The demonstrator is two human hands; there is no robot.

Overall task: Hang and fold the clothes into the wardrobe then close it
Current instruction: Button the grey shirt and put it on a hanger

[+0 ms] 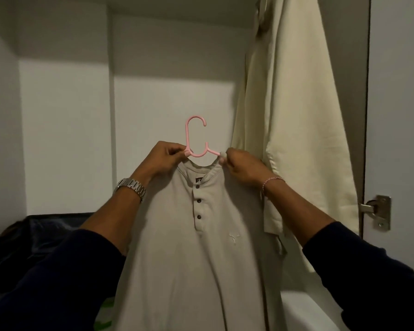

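At frame centre, the left hand and right hand are each pinching the beige shirt at its shoulders on the pink hanger (hook pointing up); seating both shoulders evenly before lifting seems wise

both arms raised, left hand and right hand pinching with curled fingers.

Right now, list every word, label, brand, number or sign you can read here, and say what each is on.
No text can be read.
Dark neck label inside the shirt collar: a pale mark, too small and blurred to read.
Small pale embroidered emblem on the shirt's chest: a shape, no letters legible.
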